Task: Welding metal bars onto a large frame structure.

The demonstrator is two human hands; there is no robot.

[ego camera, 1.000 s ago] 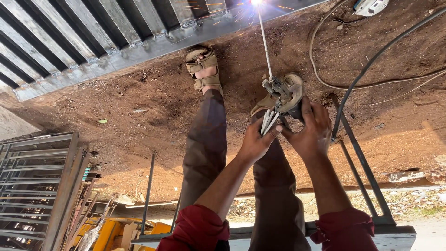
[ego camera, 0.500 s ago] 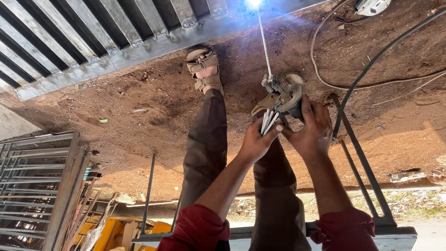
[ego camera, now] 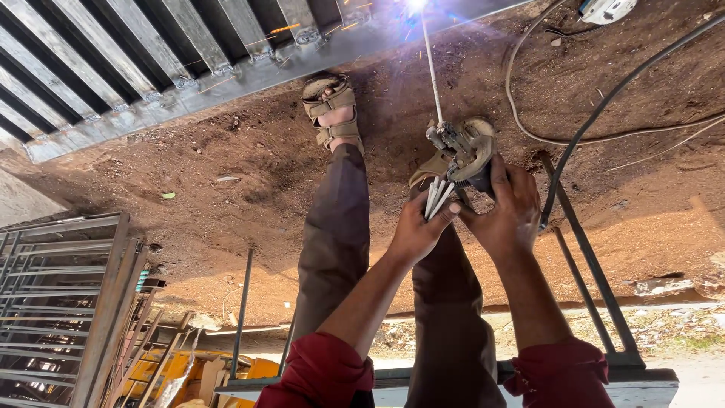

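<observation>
My right hand [ego camera: 507, 205] grips a welding electrode holder [ego camera: 462, 149]. A thin welding rod [ego camera: 431, 72] runs from it up to a bright arc with sparks [ego camera: 414, 6] on a grey metal grille frame [ego camera: 226, 75]. My left hand [ego camera: 418, 228] sits just beside the holder and pinches a bundle of spare welding rods [ego camera: 436, 198]. My legs in dark trousers [ego camera: 336, 242] and a sandalled foot [ego camera: 332, 112] stand on brown dirt below the hands. Both sleeves are red.
A black cable [ego camera: 596, 113] and a pale cable [ego camera: 529, 128] trail across the dirt at right. A metal bar frame [ego camera: 585, 272] lies lower right. Another steel grille [ego camera: 60, 302] and yellow objects [ego camera: 181, 374] lie lower left. A grinder-like tool [ego camera: 604, 9] lies top right.
The arc has flared brighter with more sparks flying along the frame. Both hands and the holder have stayed nearly still.
</observation>
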